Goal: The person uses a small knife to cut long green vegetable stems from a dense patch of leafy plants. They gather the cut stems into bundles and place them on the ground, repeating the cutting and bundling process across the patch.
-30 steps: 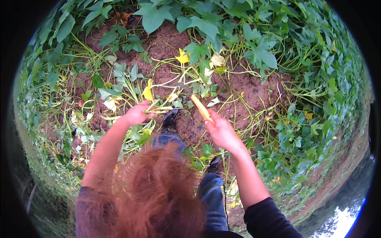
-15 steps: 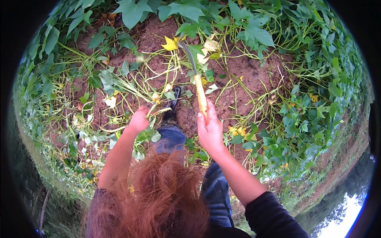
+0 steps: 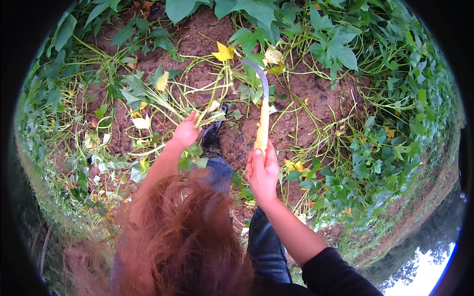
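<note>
My right hand [image 3: 264,170] is closed round the pale wooden handle of a sickle [image 3: 262,123]. Its curved metal blade points away from me, with the tip bending left near a yellow leaf [image 3: 223,52]. To the left, my left hand [image 3: 187,130] grips a bunch of cut vine stems [image 3: 170,112], whose green leaves fan out to the upper left. More pale green stems [image 3: 217,89] run over the soil just beyond that hand. Fingers of the left hand are partly hidden by the stems.
Reddish-brown soil [image 3: 311,93] lies in the middle, strewn with cut stems and yellowed leaves. Dense leafy vines [image 3: 340,47] stand at the far side and right. My dark boot [image 3: 212,133] and jeans leg [image 3: 217,170] are close to the left hand.
My left hand has moved away from me and slightly right with the stems. The sickle has shifted right and a little nearer, its blade now turned more to show its curve.
</note>
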Demonstrator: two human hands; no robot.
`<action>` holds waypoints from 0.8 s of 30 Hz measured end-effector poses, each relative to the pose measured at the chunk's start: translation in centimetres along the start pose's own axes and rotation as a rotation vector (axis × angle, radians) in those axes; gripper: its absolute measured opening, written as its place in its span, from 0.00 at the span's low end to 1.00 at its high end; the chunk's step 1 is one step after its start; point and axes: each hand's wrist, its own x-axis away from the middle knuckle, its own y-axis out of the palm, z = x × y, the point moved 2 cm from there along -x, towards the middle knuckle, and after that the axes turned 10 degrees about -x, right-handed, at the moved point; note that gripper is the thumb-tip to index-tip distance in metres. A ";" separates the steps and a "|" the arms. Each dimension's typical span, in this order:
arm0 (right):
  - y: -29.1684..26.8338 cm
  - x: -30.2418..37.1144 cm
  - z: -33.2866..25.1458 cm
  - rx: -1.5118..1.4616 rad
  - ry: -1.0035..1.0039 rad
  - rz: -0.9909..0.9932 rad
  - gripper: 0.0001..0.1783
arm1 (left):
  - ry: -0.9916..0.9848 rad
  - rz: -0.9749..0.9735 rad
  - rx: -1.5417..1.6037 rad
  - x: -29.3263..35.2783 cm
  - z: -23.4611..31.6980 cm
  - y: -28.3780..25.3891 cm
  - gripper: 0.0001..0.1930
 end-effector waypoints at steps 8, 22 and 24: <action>-1.5 -5.5 7.7 -0.142 0.577 -0.017 0.07 | -0.419 0.443 0.793 0.0 -1.9 -0.5 0.14; 0.5 -2.7 4.6 -0.358 0.592 -0.088 0.05 | -0.665 0.594 0.665 9.0 -5.2 -4.9 0.16; 1.6 -3.3 5.6 -0.408 0.616 -0.045 0.05 | -0.658 0.541 0.640 9.2 -6.4 -4.6 0.17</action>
